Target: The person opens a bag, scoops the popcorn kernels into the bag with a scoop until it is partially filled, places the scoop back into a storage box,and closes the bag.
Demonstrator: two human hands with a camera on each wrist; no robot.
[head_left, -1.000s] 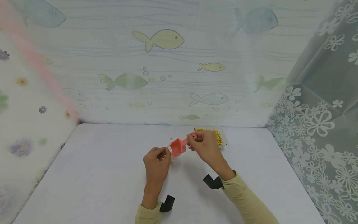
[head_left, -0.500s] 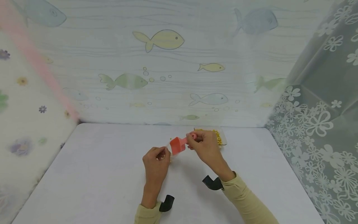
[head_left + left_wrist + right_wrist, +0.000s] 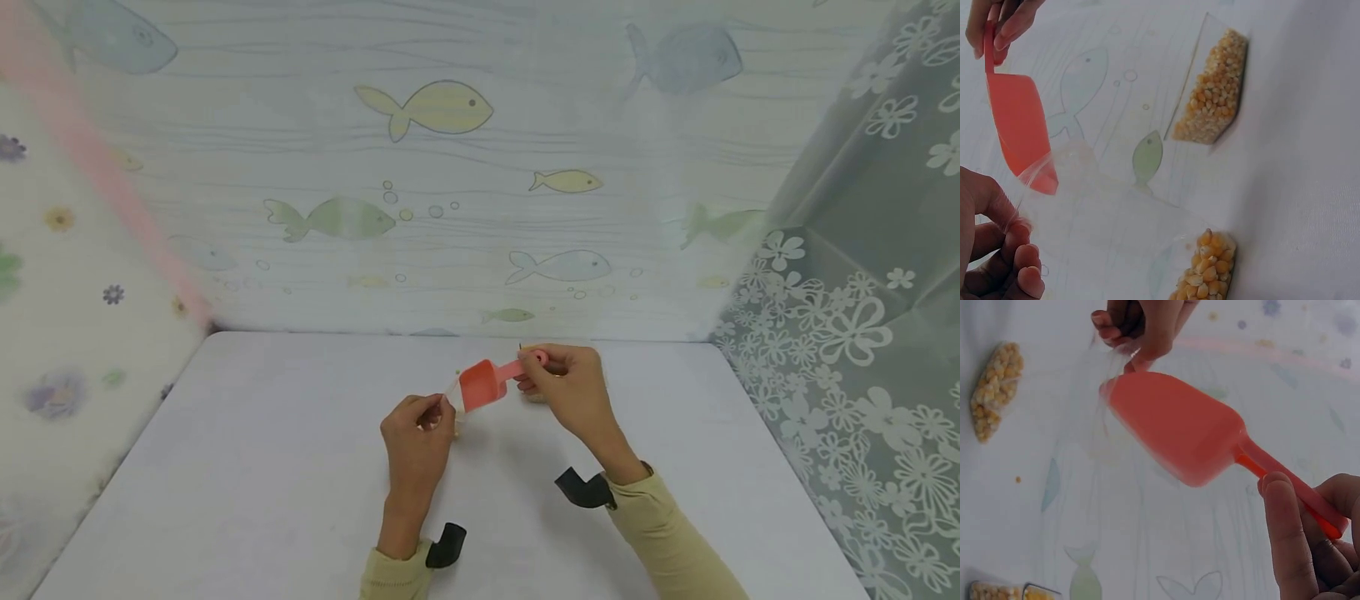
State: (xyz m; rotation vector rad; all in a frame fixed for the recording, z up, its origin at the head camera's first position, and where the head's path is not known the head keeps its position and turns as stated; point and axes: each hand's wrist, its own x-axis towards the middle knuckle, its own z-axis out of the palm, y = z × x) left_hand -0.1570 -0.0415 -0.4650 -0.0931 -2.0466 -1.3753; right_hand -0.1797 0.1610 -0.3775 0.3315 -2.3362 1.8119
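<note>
My left hand (image 3: 418,437) pinches the upper edge of a clear plastic bag (image 3: 1116,215) between thumb and fingers. Corn kernels (image 3: 1210,265) fill the bottom of the bag, which hangs down to the table. With fingertips and thumb, my right hand (image 3: 576,390) grips the handle of a red-pink scoop (image 3: 482,386). The scoop is tilted, its front lip at the bag's mouth beside my left fingertips. No kernels show in its bowl in the head view. A clear container (image 3: 1200,53) with more corn stands beyond, mostly covered by my right hand in the head view.
One loose kernel (image 3: 1018,479) lies on the white table (image 3: 262,483) behind the bag. A curtain printed with fish (image 3: 446,108) closes off the back edge. Flowered curtains (image 3: 855,333) hang at the sides. Black curved pieces (image 3: 447,546) stick out at both cuffs.
My right hand has shifted to the right and slightly up, drawing the scoop a little the same way and tilting it. It now covers more of the corn container. My left hand has hardly moved.
</note>
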